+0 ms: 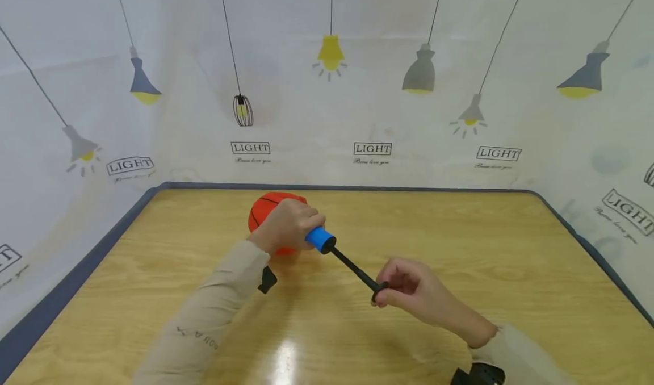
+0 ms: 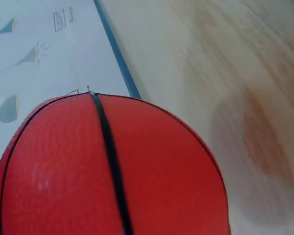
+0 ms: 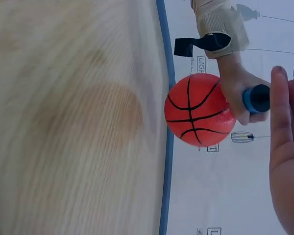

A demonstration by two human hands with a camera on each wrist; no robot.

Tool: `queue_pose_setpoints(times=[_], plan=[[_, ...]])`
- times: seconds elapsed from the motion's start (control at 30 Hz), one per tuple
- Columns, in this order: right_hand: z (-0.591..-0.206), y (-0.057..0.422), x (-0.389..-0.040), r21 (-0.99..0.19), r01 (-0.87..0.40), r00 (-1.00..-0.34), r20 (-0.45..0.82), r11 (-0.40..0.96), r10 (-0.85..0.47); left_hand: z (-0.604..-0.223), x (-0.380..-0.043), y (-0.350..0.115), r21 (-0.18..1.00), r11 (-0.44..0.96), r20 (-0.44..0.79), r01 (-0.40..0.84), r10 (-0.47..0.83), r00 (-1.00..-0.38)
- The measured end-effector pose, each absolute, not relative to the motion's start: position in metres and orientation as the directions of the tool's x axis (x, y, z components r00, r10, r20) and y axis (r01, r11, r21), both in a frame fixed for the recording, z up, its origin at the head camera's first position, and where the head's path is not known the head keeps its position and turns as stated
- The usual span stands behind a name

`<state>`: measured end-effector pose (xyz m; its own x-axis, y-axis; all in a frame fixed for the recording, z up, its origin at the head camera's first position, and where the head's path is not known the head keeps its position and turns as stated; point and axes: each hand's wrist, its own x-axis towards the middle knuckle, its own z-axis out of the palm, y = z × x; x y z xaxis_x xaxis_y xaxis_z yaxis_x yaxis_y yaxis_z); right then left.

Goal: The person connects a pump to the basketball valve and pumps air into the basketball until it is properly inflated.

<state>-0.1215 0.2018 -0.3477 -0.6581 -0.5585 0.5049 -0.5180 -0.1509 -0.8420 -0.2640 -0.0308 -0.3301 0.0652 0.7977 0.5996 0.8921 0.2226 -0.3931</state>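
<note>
Red ball (image 1: 263, 208), left of centre in the head view, partly hidden by the left hand (image 1: 290, 225), which grips the blue pump (image 1: 320, 239) at centre; the pump's black handle (image 1: 379, 289), lower right of centre, is pinched by the right hand (image 1: 424, 294).

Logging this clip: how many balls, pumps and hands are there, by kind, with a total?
Ball: 1
Pump: 1
Hands: 2 (left hand, right hand)
Total: 4
</note>
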Motion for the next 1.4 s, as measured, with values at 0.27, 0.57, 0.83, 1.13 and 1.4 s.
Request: queue_pose_setpoints(times=[0.27,0.57,0.83,1.13,1.4], plan=[[-0.353,0.199,-0.141,-0.839,-0.543,-0.651,0.457,-0.049,-0.606,-0.332,-0.255,-0.021,-0.410,0.167,0.529,0.897,0.845,0.085],[-0.353,0.190,-0.140,-0.843,-0.532,-0.668,0.475,-0.079,-0.573,-0.331,-0.255,-0.016,-0.393,0.165,0.540,0.905,0.838,0.081],[-0.344,0.211,-0.123,-0.809,-0.573,-0.563,0.502,-0.128,-0.656,-0.328,-0.262,-0.028,-0.388,0.216,0.577,0.896,0.815,0.054],[-0.352,0.188,-0.163,-0.814,-0.580,-0.635,0.479,-0.036,-0.606,-0.333,-0.257,-0.014,-0.407,0.216,0.581,0.887,0.811,0.069],[-0.344,0.204,-0.122,-0.843,-0.537,-0.677,0.460,-0.042,-0.575,-0.329,-0.265,-0.028,-0.395,0.246,0.603,0.885,0.796,0.048]])
